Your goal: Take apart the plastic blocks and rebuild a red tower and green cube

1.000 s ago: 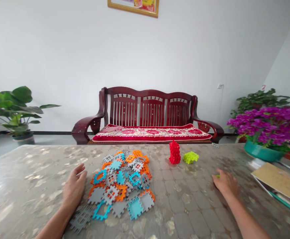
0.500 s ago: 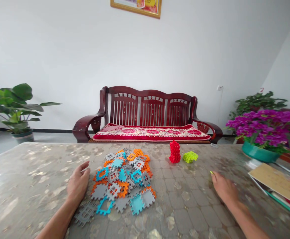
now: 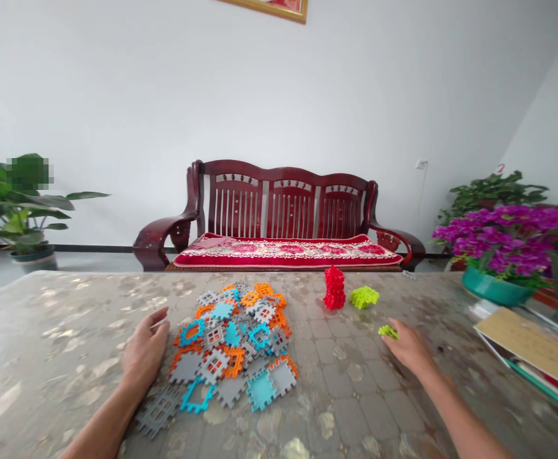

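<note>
My left hand (image 3: pixel 145 344) rests on its side on the table, fingers apart and holding nothing, just left of a pile of interlocking plastic pieces (image 3: pixel 233 338) in orange, blue and gray. A dark gray piece (image 3: pixel 160 408) lies by my left wrist. My right hand (image 3: pixel 405 344) has its fingertips closed on a yellow-green piece (image 3: pixel 388 332). Beyond it stand a red stack of pieces (image 3: pixel 335 288) and a low yellow-green stack (image 3: pixel 364 297), side by side and apart.
The patterned table (image 3: pixel 350 414) carries a teal pot of purple flowers (image 3: pixel 496 288) and papers with a brown envelope (image 3: pixel 532 344) at the right. A small gray piece (image 3: pixel 409 275) lies near the far edge. Behind stands a wooden bench (image 3: pixel 291 207).
My right hand has moved left and slightly inward, and the yellow-green piece at its fingertips now shows more fully. My left hand stays beside the pile. The view has shifted slightly.
</note>
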A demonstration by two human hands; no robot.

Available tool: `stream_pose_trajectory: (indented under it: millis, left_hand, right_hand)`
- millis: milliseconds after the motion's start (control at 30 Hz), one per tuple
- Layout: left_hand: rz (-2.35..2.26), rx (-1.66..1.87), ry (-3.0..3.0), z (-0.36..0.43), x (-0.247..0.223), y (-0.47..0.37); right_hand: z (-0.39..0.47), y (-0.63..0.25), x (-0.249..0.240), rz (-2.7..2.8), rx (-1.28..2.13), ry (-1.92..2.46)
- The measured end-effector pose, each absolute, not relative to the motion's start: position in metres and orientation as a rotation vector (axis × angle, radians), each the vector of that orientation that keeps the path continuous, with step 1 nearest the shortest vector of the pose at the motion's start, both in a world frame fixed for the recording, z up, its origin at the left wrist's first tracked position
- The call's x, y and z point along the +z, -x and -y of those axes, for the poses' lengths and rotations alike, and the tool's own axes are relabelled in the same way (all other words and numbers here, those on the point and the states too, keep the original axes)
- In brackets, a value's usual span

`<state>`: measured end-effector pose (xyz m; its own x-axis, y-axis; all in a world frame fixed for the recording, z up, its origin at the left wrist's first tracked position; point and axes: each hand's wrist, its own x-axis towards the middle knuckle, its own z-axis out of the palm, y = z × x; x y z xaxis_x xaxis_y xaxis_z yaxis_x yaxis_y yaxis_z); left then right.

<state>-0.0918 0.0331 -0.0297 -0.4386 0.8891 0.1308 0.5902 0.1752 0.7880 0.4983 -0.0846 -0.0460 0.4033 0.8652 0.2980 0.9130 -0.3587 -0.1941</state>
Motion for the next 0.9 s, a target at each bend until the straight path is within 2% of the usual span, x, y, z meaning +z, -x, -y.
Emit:
stream_pose_trajectory:
  millis: [133, 333, 533, 900]
  left_hand:
    - [-2.117, 1.136, -1.4, -0.036, -0.032, 0.094]
    - [-2.111, 1.142, -1.394, -0.039, -0.036, 0.097]
    - [-2.126, 1.153, -1.409, -0.04, -0.04, 0.098]
    - [-2.113, 1.175, -1.397, -0.044, -0.046, 0.1]
  right_hand:
    - [0.087, -0.494, -0.036, 1.384, -0.141, 2.412]
    - [0.059, -0.501, -0.007, 1.17, -0.143, 2.202]
    - [0.008, -0.498, 0.016, 1.347, -0.169, 2.106]
    - [-0.012, -0.499, 0.013, 1.581, -0.248, 2.361]
